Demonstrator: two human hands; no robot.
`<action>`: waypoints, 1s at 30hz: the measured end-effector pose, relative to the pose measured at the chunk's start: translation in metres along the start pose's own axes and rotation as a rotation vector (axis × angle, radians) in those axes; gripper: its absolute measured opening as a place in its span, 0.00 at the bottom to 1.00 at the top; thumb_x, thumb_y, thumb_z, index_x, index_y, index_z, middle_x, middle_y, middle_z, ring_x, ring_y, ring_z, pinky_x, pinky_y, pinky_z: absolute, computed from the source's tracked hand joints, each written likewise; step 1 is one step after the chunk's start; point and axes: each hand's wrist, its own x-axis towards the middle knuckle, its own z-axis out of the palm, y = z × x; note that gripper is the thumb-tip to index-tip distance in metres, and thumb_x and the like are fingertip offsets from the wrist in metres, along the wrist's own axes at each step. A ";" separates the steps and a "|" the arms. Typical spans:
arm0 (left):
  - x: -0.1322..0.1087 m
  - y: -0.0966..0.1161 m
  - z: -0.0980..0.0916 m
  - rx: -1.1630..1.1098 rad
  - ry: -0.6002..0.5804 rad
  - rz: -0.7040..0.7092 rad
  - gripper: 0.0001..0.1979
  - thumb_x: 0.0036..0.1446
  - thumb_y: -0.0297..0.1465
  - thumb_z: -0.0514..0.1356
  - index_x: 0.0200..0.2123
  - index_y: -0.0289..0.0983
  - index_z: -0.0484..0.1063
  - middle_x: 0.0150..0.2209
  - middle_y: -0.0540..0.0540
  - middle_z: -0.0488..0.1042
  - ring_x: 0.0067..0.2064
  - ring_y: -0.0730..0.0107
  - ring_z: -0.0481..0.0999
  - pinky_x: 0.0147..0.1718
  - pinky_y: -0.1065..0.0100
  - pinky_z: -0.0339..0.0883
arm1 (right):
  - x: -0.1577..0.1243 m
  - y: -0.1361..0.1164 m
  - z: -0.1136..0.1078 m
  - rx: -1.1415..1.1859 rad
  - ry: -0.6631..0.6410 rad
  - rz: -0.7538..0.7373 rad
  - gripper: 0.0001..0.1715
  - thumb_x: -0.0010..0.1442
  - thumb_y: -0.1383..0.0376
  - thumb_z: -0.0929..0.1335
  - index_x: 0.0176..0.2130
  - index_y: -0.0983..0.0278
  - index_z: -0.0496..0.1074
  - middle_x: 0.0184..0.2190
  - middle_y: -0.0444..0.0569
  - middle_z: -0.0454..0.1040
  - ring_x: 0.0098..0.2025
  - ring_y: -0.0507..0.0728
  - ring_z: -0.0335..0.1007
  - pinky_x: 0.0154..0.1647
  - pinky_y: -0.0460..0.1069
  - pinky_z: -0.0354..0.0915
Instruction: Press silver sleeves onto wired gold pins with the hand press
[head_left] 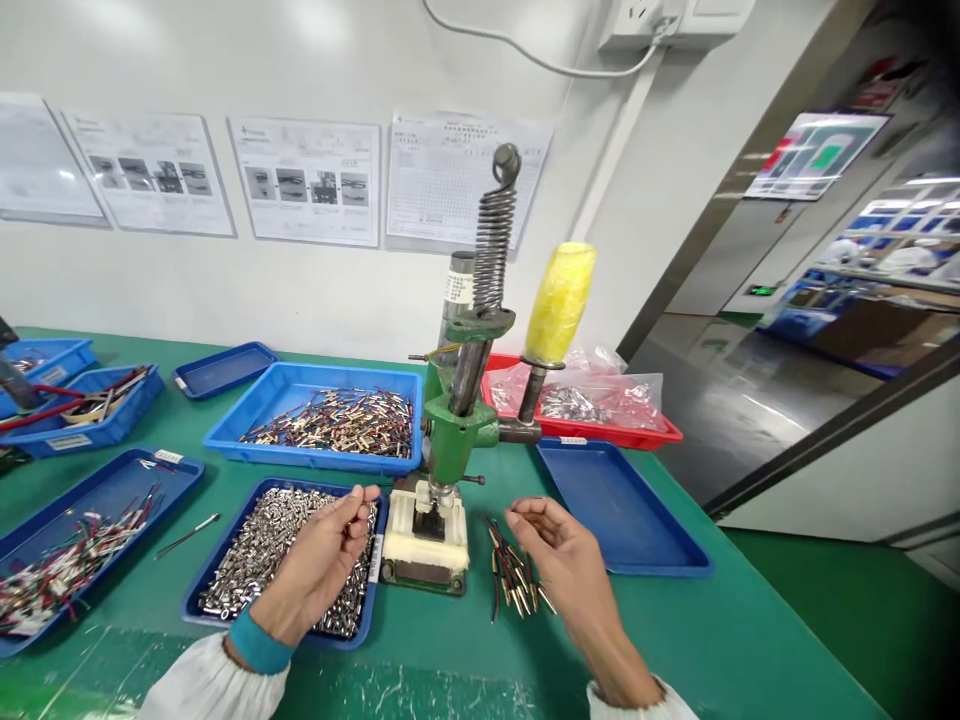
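A green hand press (457, 440) with a yellow-wrapped handle (559, 305) stands mid-table. My left hand (322, 565) hovers over the right part of a blue tray of small metal sleeves (274, 545); its thumb and index finger are pinched, and anything between them is too small to make out. To the right of the press base (425, 550), my right hand (562, 560) is above a small pile of wired brass-coloured pins (517, 575). Its fingers are curled with thumb and index close together; what they hold, if anything, cannot be made out.
Behind the left hand is a blue tray of wired pins (337, 420). More wired parts lie in a tray (82, 550) at the left. At the right are a blue tray (622, 510) and a red tray (637, 432) with bagged parts. A single wired piece (187, 535) lies on the table.
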 end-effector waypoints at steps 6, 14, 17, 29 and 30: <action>-0.014 -0.013 0.006 0.016 -0.014 -0.011 0.13 0.63 0.14 0.54 0.38 0.27 0.79 0.33 0.42 0.76 0.28 0.80 0.74 0.27 0.80 0.73 | -0.031 -0.030 0.018 0.537 -0.029 0.211 0.27 0.46 0.52 0.79 0.42 0.64 0.76 0.39 0.52 0.79 0.34 0.55 0.74 0.40 0.52 0.72; -0.021 -0.038 0.010 -0.043 -0.116 0.000 0.18 0.47 0.38 0.75 0.33 0.29 0.78 0.23 0.55 0.62 0.20 0.86 0.57 0.15 0.82 0.55 | -0.049 -0.041 0.042 0.645 -0.065 0.208 0.18 0.45 0.57 0.80 0.34 0.63 0.79 0.24 0.42 0.73 0.26 0.49 0.66 0.29 0.44 0.65; -0.024 -0.043 0.014 -0.010 -0.128 -0.003 0.25 0.39 0.42 0.77 0.34 0.29 0.78 0.21 0.58 0.57 0.20 0.86 0.52 0.15 0.81 0.51 | -0.055 -0.044 0.050 0.623 -0.098 0.178 0.17 0.47 0.57 0.79 0.33 0.63 0.77 0.25 0.42 0.73 0.26 0.49 0.66 0.29 0.44 0.65; -0.028 -0.049 0.021 0.219 -0.117 0.102 0.25 0.41 0.50 0.73 0.27 0.34 0.74 0.20 0.57 0.56 0.22 0.78 0.48 0.19 0.75 0.44 | -0.063 -0.047 0.067 0.436 -0.117 -0.001 0.14 0.54 0.57 0.76 0.36 0.64 0.76 0.31 0.49 0.80 0.32 0.54 0.76 0.36 0.47 0.70; -0.028 -0.050 0.020 0.269 -0.112 0.131 0.25 0.44 0.51 0.71 0.26 0.34 0.73 0.19 0.58 0.54 0.22 0.78 0.47 0.20 0.74 0.44 | -0.062 -0.046 0.067 0.422 -0.120 -0.009 0.14 0.55 0.57 0.75 0.37 0.64 0.77 0.32 0.49 0.81 0.34 0.55 0.77 0.37 0.48 0.71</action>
